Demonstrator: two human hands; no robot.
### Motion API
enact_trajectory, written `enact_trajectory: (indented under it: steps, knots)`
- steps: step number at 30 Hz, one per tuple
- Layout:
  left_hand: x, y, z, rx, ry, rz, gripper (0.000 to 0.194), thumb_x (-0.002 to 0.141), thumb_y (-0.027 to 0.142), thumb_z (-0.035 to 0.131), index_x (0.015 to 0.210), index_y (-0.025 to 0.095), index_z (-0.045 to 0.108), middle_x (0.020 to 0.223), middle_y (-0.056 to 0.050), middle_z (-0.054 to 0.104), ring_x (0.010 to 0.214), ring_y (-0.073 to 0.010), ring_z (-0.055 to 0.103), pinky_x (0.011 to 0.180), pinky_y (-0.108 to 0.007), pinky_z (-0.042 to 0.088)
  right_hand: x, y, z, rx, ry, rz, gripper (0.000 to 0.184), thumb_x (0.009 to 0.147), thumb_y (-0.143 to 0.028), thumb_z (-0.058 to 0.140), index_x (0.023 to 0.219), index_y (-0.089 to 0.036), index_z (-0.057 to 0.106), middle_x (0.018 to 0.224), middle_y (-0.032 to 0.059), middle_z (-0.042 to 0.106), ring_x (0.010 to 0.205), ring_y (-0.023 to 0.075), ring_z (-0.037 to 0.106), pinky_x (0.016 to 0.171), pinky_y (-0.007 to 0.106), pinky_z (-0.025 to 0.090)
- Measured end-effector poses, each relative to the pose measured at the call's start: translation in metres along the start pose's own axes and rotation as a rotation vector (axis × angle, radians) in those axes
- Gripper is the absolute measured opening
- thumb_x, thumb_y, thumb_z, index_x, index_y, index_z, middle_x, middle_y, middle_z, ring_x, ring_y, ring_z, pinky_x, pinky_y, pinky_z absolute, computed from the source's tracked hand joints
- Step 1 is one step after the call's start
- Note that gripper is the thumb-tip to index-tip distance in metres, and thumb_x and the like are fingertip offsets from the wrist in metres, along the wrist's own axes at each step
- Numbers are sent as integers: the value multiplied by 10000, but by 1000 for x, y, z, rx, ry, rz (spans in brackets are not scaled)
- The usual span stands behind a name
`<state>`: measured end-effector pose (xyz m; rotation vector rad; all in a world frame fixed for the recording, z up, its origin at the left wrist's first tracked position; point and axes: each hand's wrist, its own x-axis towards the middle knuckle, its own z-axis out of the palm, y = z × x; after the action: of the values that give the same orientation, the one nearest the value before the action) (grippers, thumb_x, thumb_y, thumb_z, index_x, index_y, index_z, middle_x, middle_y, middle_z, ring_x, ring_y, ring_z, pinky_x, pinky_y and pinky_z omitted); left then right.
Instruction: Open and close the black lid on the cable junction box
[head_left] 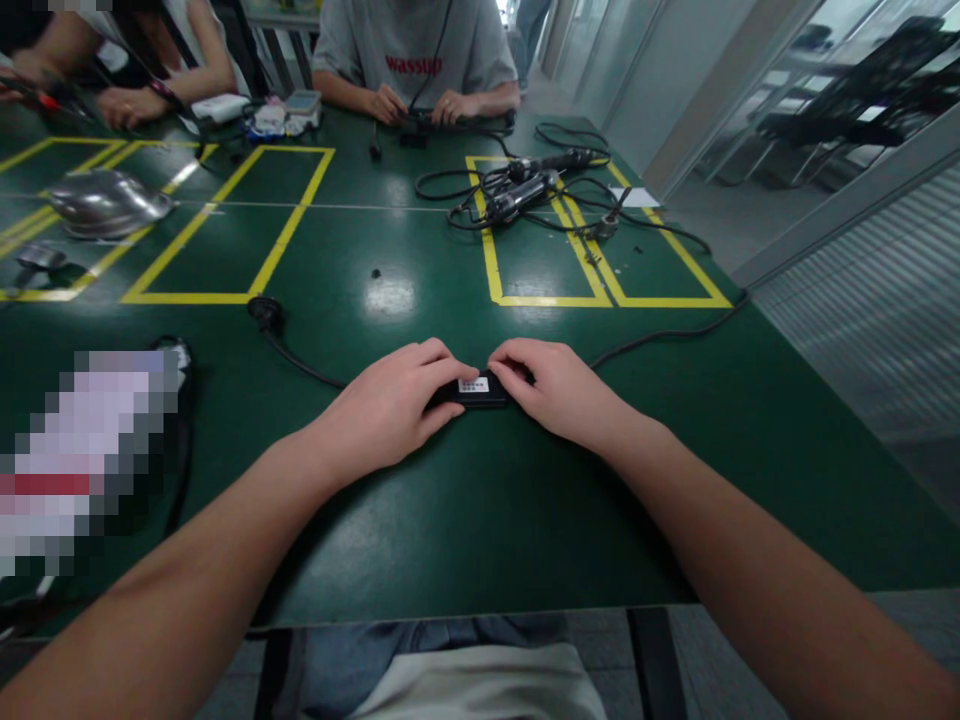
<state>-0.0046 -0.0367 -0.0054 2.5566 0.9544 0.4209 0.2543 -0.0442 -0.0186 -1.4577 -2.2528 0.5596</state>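
Note:
A small flat black device [475,391] with a white label lies on the green table [450,520], and both my hands rest on it. My left hand [397,405] covers its left end, fingers curled over the top and pressed down. My right hand [559,390] grips its right end with bent fingers. Black cables run out from under my hands: one leftward to a round plug [264,312], another rightward toward the table's edge [675,335].
Yellow tape boxes mark the table. Handheld tools with tangled cords [525,190] lie in the far right box. A shiny metal object [101,203] sits far left. Two other people sit across the table, their hands [416,105] on small items. A blurred-out item [82,450] lies near left.

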Motion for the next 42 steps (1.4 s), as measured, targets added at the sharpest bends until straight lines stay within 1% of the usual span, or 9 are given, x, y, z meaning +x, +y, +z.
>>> enact_trajectory:
  steps: [6, 11, 14, 16, 19, 21, 26, 30, 42]
  knots:
    - [-2, -3, 2, -9, -7, 13, 350, 1064, 215, 723, 1412, 234, 754, 1328, -103, 742, 1209, -301, 752, 1106, -474, 623, -6, 5, 2, -57, 131, -184, 193, 1121, -260, 593, 1056, -235, 774, 1098, 117, 800, 1037, 292, 723, 971, 437, 550]
    - [-2, -7, 1, -69, -5, 14, 345, 1097, 260, 690, 1434, 252, 766, 1331, -97, 758, 1215, -287, 757, 1116, -464, 622, -10, 3, 0, -21, 67, -263, 202, 1107, -360, 669, 1208, -244, 800, 1195, 134, 825, 1108, 328, 735, 1034, 501, 577]
    - [0, -10, 0, -81, -14, 0, 366, 1144, 313, 638, 1484, 257, 763, 1376, -101, 776, 1257, -289, 754, 1150, -467, 605, -10, 4, 3, -24, 29, -265, 411, 997, -455, 851, 1341, -241, 776, 1303, 148, 825, 1157, 362, 737, 1060, 538, 590]
    - [1, -10, 0, -62, -11, -12, 396, 1174, 344, 589, 1524, 250, 749, 1415, -109, 786, 1287, -294, 748, 1179, -475, 588, -9, 7, 5, -40, 34, -260, 493, 954, -446, 901, 1385, -248, 766, 1350, 148, 819, 1190, 373, 737, 1081, 554, 592]
    - [3, -11, 0, -31, -3, -13, 425, 1201, 352, 526, 1547, 224, 737, 1452, -120, 804, 1304, -298, 741, 1200, -489, 567, -8, 12, 8, -60, 78, -273, 344, 1020, -344, 814, 1345, -235, 791, 1324, 148, 831, 1187, 360, 746, 1086, 554, 592]
    - [4, -12, 1, -17, 4, -7, 418, 1194, 358, 548, 1537, 214, 739, 1445, -124, 819, 1296, -303, 744, 1201, -504, 561, -6, 14, 8, -67, 96, -291, 283, 1052, -311, 762, 1319, -230, 812, 1311, 150, 839, 1189, 360, 751, 1091, 564, 588]
    - [3, -17, 5, 44, 22, 3, 439, 1093, 332, 744, 1515, 215, 738, 1407, -125, 833, 1276, -318, 748, 1169, -499, 567, -5, 15, 8, -69, 89, -305, 295, 1069, -334, 758, 1338, -237, 831, 1321, 143, 851, 1198, 367, 754, 1112, 584, 579]
    - [3, -19, 7, 59, 25, 17, 373, 1119, 294, 698, 1478, 207, 747, 1387, -117, 841, 1236, -307, 755, 1149, -486, 568, -6, 14, 8, -56, 72, -287, 283, 1070, -325, 762, 1330, -238, 832, 1321, 143, 854, 1191, 357, 762, 1094, 559, 585]
    - [2, -16, 4, 37, -7, 21, 370, 1143, 324, 662, 1483, 197, 738, 1372, -118, 840, 1230, -309, 757, 1153, -488, 578, -7, 12, 2, -50, 25, -277, 272, 1075, -362, 761, 1300, -229, 837, 1290, 144, 862, 1177, 349, 779, 1049, 515, 588]
